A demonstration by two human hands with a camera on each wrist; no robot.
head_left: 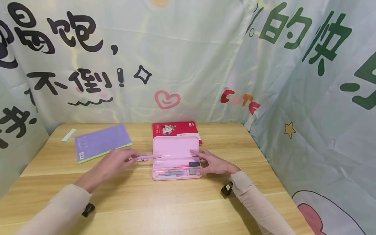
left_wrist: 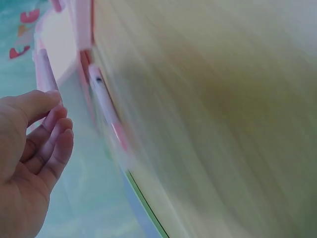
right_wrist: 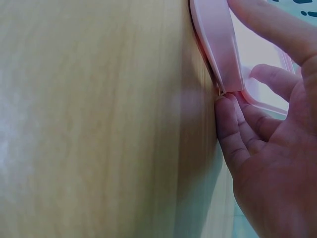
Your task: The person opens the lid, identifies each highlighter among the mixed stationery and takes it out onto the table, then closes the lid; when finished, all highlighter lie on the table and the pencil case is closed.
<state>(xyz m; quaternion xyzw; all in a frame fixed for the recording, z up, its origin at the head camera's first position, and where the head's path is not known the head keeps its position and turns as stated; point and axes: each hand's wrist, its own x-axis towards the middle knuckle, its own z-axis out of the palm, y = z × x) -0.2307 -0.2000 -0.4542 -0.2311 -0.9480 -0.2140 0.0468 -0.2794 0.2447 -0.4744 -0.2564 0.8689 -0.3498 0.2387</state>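
A pink pencil case (head_left: 176, 146) lies with its lid folded back on the table. My left hand (head_left: 118, 160) pinches a light purple pen (head_left: 148, 156) between thumb and fingertips, its far end overlapping the case's left side. Below it, a second pen with a pink end (left_wrist: 105, 99) rests on the tabletop. At the case's right end, my right hand (head_left: 216, 163) grips it, thumb at the front corner and fingers by the hinge and lid. Inside the case are several slim pens (head_left: 170, 173), a dark block (head_left: 194, 164) and a grey block (head_left: 193, 171).
A red book (head_left: 164, 128) lies behind the case, partly covered by its lid. To the left is a purple notebook (head_left: 101, 142) with a green edge, and a pale strip (head_left: 69, 134) beyond it. Printed cloth (head_left: 194, 65) hangs around the wooden table (head_left: 176, 209).
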